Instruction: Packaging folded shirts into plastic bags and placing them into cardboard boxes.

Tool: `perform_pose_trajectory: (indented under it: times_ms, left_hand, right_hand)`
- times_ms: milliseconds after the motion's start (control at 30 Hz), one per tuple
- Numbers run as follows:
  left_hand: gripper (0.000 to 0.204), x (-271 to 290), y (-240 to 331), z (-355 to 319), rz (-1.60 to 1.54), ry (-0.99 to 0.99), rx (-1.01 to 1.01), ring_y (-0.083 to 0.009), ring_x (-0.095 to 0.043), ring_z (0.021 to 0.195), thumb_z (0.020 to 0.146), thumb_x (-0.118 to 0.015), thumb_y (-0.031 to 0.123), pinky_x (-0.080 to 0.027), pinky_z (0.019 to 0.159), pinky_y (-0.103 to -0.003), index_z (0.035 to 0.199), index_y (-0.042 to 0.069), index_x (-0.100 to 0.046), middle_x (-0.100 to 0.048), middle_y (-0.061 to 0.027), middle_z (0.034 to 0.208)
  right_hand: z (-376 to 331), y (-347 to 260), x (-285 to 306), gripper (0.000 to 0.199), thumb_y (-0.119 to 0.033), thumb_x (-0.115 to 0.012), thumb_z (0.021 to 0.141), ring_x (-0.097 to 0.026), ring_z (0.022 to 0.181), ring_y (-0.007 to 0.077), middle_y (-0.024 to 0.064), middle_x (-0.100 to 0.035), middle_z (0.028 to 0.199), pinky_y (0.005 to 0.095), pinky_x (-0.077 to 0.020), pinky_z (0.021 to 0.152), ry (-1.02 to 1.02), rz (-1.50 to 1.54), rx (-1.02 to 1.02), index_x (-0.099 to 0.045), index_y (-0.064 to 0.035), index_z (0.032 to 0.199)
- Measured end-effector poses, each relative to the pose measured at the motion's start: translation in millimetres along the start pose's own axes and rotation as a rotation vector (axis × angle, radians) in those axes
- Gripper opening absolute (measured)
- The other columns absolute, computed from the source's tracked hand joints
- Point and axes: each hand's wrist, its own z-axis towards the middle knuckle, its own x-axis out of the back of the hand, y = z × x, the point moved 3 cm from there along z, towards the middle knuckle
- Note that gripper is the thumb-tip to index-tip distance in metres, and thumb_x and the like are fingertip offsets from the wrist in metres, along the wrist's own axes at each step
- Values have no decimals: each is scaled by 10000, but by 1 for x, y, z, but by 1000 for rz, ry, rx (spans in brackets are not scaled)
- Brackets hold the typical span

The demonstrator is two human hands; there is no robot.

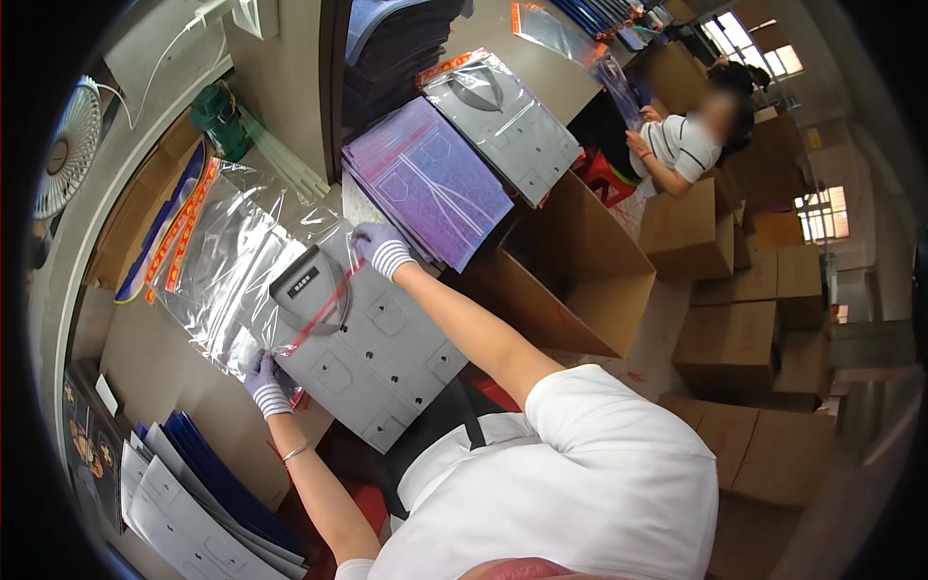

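Note:
A flat grey shirt (382,362) with a stiff collar and printed pockets lies in front of me, partly inside a clear plastic bag (251,246). A red strip crosses the bag over the collar. Both hands wear purple gloves with striped cuffs. My left hand (265,385) pinches the bag's edge at the left of the collar. At the opposite edge, right of the collar, my right hand (382,247) has its fingers closed on the bag. The fingertips of both hands are partly hidden by the shiny film.
Packed purple trousers (430,184) and a bagged grey shirt (503,126) lie beyond my right hand. An open cardboard box (580,261) stands at the right. Flat grey shirts (193,512) lean at lower left. A fan (66,150) is at far left; a co-worker (677,145) sits at far right.

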Motion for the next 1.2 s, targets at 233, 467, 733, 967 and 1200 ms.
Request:
perform_pose_trajectory:
  times_ms: [233,467,733,967,1200]
  left_hand:
    - [229,-5,24,-25,251,56,-66,-94,-465,596,803,-557,186,-400,543,-240,860,-27,-616,-520,-15,638]
    - [386,15,13,-49,177,72,-82,-110,-553,689,768,-681,215,-457,621,-226,1036,-48,-593,-631,-69,843]
    - [306,31,-17,-87,285,35,-200,-86,-547,685,791,-660,164,-466,634,-215,1000,-53,-608,-628,-46,790]
    - [248,62,-95,-152,378,-21,-117,-89,-545,701,790,-631,157,-454,664,-234,936,-43,-619,-642,-61,776]
    - [140,89,-139,-264,482,-617,222,-83,-530,638,802,-568,107,-443,604,-237,825,-27,-598,-615,-67,701]
  right_hand:
    - [-1,-3,-3,192,-174,-523,739,-605,752,332,202,-607,828,370,-483,705,-76,-144,14,-646,-66,841]
    - [-76,52,25,225,-119,-624,786,-561,692,105,60,-622,784,214,-451,613,-513,454,-265,-593,21,959]
    - [-74,38,2,255,-78,-594,808,-571,782,114,71,-624,898,212,-446,721,-229,487,-78,-585,39,1035]
    - [-165,75,21,225,-27,-578,807,-553,861,134,70,-610,942,233,-429,798,-140,503,-156,-582,43,1021]
    - [-363,200,65,246,-142,-580,838,-601,584,162,125,-630,818,271,-486,526,-349,705,-717,-550,-12,1045]
